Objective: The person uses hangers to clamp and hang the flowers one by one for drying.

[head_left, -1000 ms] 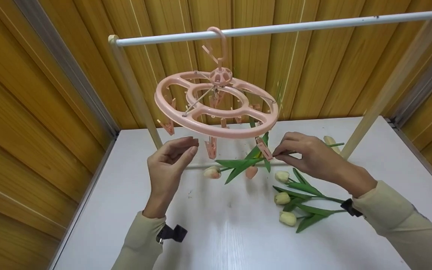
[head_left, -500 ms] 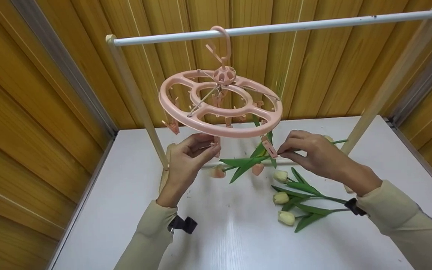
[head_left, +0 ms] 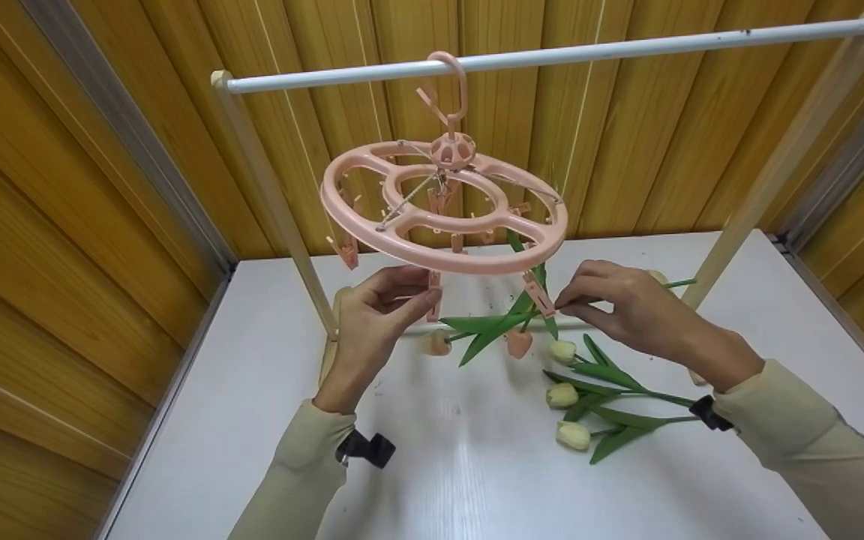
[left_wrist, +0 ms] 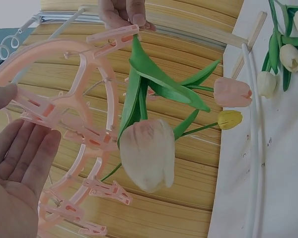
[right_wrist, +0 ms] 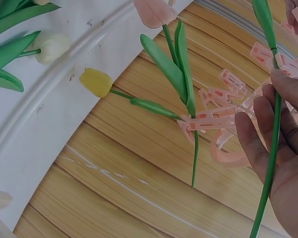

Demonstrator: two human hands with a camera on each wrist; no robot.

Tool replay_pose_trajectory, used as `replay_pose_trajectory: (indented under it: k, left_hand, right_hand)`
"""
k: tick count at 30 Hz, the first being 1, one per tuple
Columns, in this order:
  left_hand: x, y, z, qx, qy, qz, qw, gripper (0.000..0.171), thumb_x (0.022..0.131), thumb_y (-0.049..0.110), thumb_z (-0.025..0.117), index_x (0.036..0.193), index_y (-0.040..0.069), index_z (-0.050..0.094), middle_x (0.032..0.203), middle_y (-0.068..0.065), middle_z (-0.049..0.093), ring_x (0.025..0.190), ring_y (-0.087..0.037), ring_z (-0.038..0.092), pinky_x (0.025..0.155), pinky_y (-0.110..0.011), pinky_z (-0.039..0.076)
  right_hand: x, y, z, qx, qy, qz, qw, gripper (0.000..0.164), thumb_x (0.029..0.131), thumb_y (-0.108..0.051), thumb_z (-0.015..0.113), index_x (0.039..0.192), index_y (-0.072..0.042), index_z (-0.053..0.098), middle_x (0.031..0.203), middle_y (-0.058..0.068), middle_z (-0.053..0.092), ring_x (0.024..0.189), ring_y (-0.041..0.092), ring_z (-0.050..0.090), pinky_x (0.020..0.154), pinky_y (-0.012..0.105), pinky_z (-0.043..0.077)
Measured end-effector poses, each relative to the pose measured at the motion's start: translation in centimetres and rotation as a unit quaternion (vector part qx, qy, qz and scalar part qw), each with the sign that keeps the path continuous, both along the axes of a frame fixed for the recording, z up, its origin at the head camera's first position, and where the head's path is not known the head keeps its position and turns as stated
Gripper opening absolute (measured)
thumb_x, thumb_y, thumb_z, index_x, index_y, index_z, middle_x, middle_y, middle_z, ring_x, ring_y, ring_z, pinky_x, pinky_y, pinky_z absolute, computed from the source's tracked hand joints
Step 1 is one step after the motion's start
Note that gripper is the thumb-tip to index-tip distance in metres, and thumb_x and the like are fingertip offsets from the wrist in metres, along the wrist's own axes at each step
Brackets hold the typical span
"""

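A round pink clip hanger hangs by its hook from a white rail. My left hand pinches one of its front pink clips between thumb and fingers. At the hanger's right front, my right hand holds the green stem of a tulip with a pale pink-white bloom. The stem crosses another pink clip right at the fingertips; whether that clip grips it, I cannot tell. Farther back, a pink tulip and a yellow tulip hang from clips, blooms down.
Several cream tulips lie on the white table, right of the middle. The rack's wooden posts stand to either side, under the white rail. A wood-slat wall rises behind.
My left hand has moved right and taken hold of the front clip. The hanger has shifted slightly right. My right hand keeps its hold on the tulip stem, a little farther right.
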State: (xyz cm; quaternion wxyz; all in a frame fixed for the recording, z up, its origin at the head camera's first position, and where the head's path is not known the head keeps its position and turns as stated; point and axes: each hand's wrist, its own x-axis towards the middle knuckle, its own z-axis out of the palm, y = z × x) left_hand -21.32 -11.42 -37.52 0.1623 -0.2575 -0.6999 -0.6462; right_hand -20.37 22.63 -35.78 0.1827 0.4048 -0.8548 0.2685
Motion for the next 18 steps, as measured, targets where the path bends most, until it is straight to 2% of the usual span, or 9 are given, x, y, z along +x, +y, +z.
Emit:
replay_pose_trajectory:
  k: [8, 14, 18]
  left_hand:
    - [0.54, 0.10, -0.03, -0.016, -0.014, -0.018, 0.9996, 0.030, 0.092, 0.003, 0.082, 0.119, -0.005, 0.074, 0.107, -0.013, 0.077, 0.098, -0.028, 0.075, 0.090, -0.039, 0.063]
    - [0.77, 0.33, -0.29, -0.016, -0.023, -0.052, 0.9983, 0.029, 0.091, -0.001, 0.082, 0.118, -0.007, 0.073, 0.107, -0.015, 0.077, 0.098, -0.029, 0.075, 0.090, -0.039, 0.063]
    - [0.85, 0.60, -0.73, -0.027, -0.028, -0.064, 0.9972, 0.029, 0.091, 0.000, 0.082, 0.118, -0.006, 0.074, 0.107, -0.015, 0.077, 0.098, -0.028, 0.076, 0.089, -0.039, 0.064]
  right_hand:
    - [-0.01, -0.24, 0.03, -0.001, 0.003, -0.003, 1.000, 0.034, 0.080, 0.011, 0.088, 0.105, -0.011, 0.080, 0.099, -0.005, 0.071, 0.089, 0.011, 0.072, 0.077, 0.028, 0.064]
    - [-0.01, -0.24, -0.02, 0.010, 0.010, -0.016, 1.000, 0.032, 0.080, 0.011, 0.088, 0.105, -0.009, 0.079, 0.099, -0.003, 0.071, 0.089, 0.010, 0.069, 0.078, 0.022, 0.062]
    - [-0.09, -0.09, -0.06, 0.020, 0.021, -0.019, 0.999, 0.032, 0.079, 0.012, 0.088, 0.103, -0.007, 0.078, 0.099, -0.001, 0.071, 0.091, 0.012, 0.069, 0.077, 0.028, 0.064]
